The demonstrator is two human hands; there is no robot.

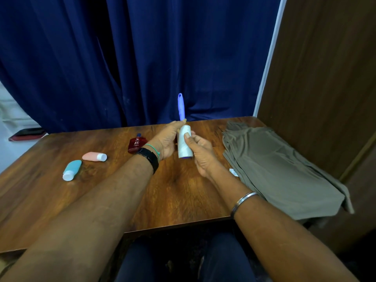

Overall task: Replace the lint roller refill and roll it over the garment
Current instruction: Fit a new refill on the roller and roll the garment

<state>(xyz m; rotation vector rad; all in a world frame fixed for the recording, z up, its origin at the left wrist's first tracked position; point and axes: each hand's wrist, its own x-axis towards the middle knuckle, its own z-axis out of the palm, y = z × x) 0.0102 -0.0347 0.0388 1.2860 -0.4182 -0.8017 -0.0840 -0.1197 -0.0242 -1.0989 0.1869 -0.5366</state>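
Both hands hold the lint roller up over the table. The left hand grips near the handle; the right hand wraps the white roll. Pull it straight, I think. The shirt waits beside.

Both hands hold the lint roller above the tabletop: left hand and right hand grip the white refill, purple handle pointing up beyond the grip.
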